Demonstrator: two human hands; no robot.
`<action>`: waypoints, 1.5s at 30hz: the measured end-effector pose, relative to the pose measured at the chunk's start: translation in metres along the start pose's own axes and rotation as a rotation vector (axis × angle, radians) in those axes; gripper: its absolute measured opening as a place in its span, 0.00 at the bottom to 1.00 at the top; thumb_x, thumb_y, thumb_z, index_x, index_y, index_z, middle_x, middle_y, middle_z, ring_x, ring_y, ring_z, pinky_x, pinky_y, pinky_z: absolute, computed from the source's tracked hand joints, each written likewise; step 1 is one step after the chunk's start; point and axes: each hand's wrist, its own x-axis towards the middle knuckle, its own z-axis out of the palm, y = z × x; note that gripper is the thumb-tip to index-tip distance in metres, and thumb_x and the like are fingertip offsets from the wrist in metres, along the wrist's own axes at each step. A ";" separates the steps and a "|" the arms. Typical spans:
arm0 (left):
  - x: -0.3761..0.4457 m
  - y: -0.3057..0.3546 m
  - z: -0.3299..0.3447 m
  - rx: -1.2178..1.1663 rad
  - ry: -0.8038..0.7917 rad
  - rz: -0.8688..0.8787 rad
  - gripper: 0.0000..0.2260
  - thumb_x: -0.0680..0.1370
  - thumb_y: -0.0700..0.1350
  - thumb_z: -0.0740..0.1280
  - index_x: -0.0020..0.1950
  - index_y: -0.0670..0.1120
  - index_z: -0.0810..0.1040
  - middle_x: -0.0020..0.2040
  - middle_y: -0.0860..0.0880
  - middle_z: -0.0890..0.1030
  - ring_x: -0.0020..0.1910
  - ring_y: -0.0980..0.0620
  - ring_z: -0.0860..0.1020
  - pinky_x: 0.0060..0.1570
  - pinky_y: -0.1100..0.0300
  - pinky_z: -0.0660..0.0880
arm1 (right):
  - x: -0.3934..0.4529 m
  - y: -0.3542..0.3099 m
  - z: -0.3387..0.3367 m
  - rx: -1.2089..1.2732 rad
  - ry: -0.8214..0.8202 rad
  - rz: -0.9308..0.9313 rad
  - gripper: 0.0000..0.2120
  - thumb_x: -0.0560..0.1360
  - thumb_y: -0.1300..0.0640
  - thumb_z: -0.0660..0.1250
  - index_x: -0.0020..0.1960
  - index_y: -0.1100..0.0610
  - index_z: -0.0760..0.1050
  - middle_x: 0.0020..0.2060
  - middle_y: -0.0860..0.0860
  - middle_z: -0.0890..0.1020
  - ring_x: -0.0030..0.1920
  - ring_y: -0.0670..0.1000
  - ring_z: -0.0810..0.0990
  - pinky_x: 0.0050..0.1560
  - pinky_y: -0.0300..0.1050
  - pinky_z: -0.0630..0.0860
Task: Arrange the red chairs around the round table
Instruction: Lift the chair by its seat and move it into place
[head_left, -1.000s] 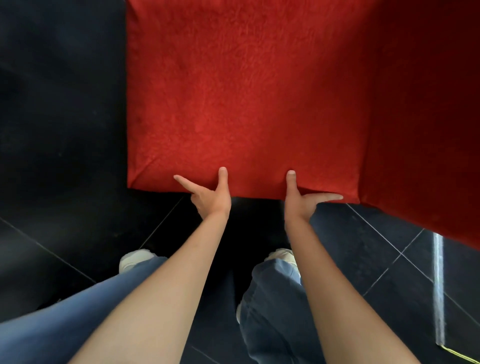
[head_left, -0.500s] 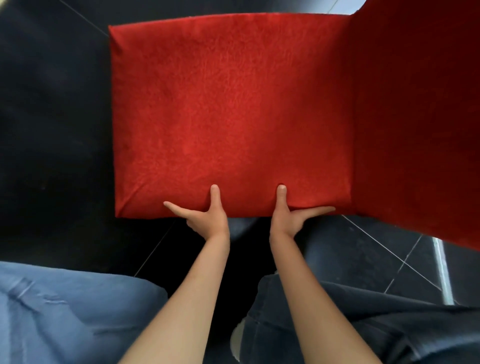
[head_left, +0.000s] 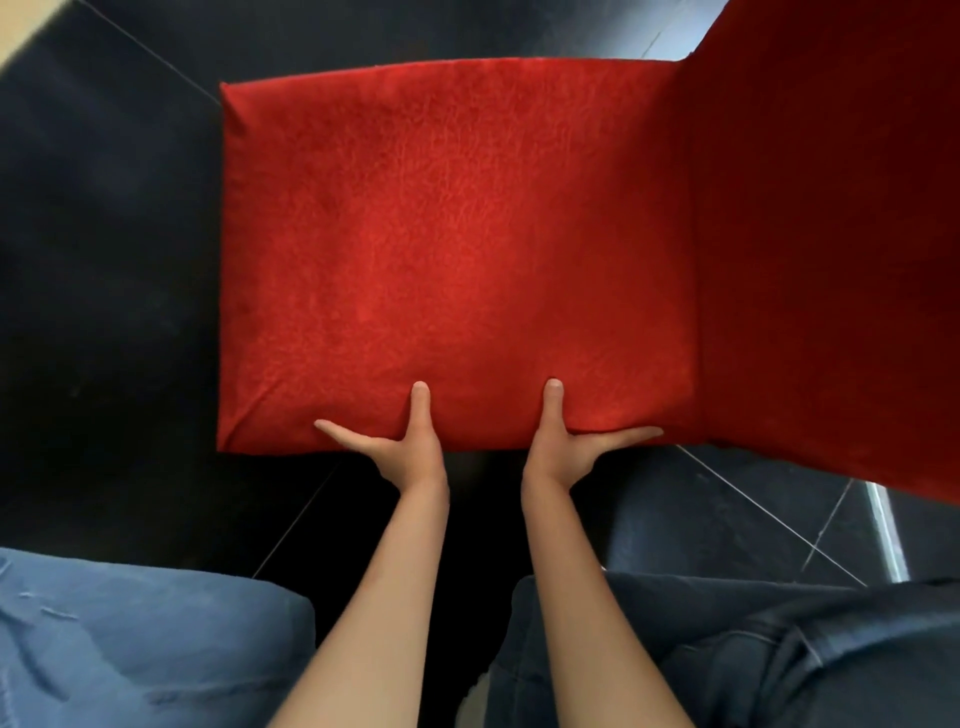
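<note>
Presently: red chair (head_left: 457, 249), frame centre, backrest at right; my left hand (head_left: 410, 447) and right hand (head_left: 563, 447) each pinch its near seat edge, thumb on top, fingers beneath.

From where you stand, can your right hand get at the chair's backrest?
Probably yes: the right hand grips the seat edge, and the backrest rises just beside it with nothing between.

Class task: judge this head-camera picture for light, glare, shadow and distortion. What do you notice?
Head view: the red chair seat is brightest mid-cushion, its backrest at right darker; glare streaks the dark tiled floor at the top; wide-angle bending splays both forearms; edges soft.
</note>
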 end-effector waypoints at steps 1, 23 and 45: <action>0.000 0.000 0.000 -0.003 0.002 0.003 0.55 0.67 0.53 0.78 0.76 0.64 0.37 0.66 0.55 0.62 0.55 0.57 0.74 0.62 0.54 0.72 | 0.000 0.000 0.000 0.005 -0.003 -0.001 0.61 0.67 0.51 0.79 0.77 0.44 0.32 0.61 0.48 0.65 0.55 0.47 0.75 0.54 0.37 0.71; -0.046 0.080 -0.049 0.048 0.050 -0.180 0.57 0.68 0.46 0.78 0.74 0.66 0.34 0.71 0.48 0.66 0.59 0.48 0.76 0.61 0.42 0.74 | -0.072 -0.059 -0.031 -0.014 -0.026 0.015 0.56 0.71 0.57 0.75 0.77 0.42 0.33 0.74 0.50 0.60 0.60 0.47 0.73 0.61 0.47 0.75; -0.115 0.175 -0.147 0.228 0.136 -0.332 0.53 0.71 0.47 0.75 0.75 0.65 0.33 0.69 0.42 0.69 0.60 0.42 0.76 0.60 0.43 0.75 | -0.185 -0.125 -0.082 -0.178 0.006 0.184 0.52 0.73 0.57 0.73 0.77 0.38 0.37 0.57 0.56 0.76 0.51 0.55 0.79 0.52 0.44 0.74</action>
